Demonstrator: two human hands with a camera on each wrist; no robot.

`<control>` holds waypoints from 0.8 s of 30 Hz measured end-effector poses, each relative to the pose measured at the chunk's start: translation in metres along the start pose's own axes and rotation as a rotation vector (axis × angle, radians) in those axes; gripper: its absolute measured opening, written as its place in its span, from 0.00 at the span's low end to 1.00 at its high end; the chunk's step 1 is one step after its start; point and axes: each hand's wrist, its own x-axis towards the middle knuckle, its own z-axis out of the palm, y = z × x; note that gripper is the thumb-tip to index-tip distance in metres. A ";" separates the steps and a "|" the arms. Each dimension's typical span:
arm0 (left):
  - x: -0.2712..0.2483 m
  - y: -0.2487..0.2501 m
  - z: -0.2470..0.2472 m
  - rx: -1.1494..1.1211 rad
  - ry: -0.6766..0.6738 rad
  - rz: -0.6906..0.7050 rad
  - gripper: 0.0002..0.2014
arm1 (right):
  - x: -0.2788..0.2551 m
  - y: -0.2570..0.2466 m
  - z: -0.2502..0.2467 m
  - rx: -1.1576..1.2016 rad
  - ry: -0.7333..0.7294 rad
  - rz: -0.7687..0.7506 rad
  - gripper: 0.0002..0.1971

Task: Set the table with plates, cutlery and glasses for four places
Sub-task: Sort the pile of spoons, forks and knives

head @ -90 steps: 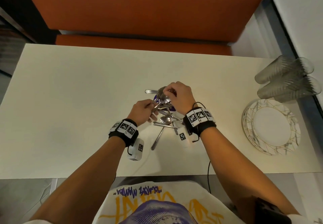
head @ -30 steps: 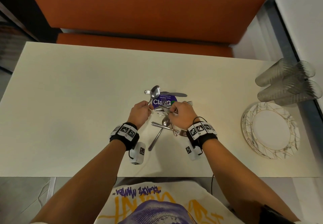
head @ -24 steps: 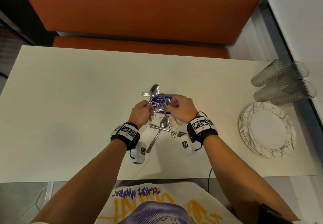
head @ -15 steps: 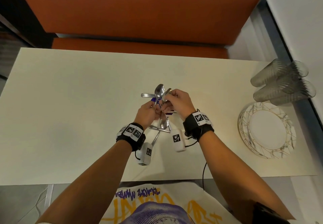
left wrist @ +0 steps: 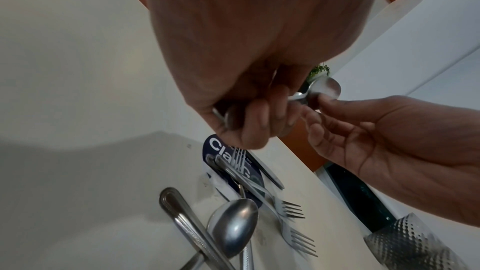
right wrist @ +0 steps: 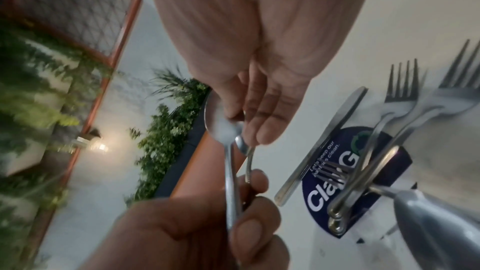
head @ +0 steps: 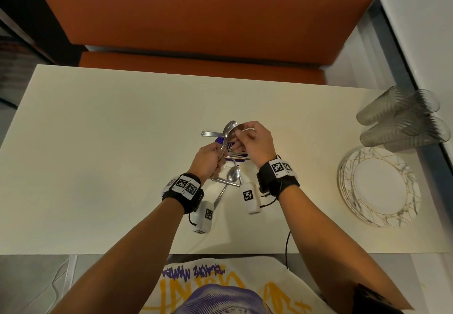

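1. left hand [head: 208,161] fist curled round two spoon handles [right wrist: 230,188], held above the surface [head: 98,142].
2. right hand [head: 255,139] fingertips pinch one spoon bowl [left wrist: 324,89].
3. remaining cutlery pile [left wrist: 246,202] lies just beneath both hands; plates [head: 380,186] and glasses [head: 402,120] well off beyond the right hand.

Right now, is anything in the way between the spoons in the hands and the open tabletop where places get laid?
Nothing visible. The left hand grips two spoons above the cutlery pile; the right hand pinches one bowl. The table on either side is bare; plates and glasses sit far right.
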 end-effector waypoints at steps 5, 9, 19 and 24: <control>-0.004 0.003 0.001 -0.061 -0.019 0.015 0.10 | 0.005 0.000 -0.002 -0.175 0.129 -0.080 0.05; -0.005 0.004 0.002 -0.064 -0.014 0.004 0.12 | 0.009 0.003 -0.002 -0.328 0.120 -0.173 0.09; -0.007 0.001 0.003 -0.052 -0.026 0.011 0.14 | 0.021 0.010 -0.001 -0.585 0.061 -0.209 0.05; -0.002 -0.006 0.001 0.062 0.050 0.010 0.12 | 0.017 0.019 0.001 -0.438 0.000 -0.145 0.10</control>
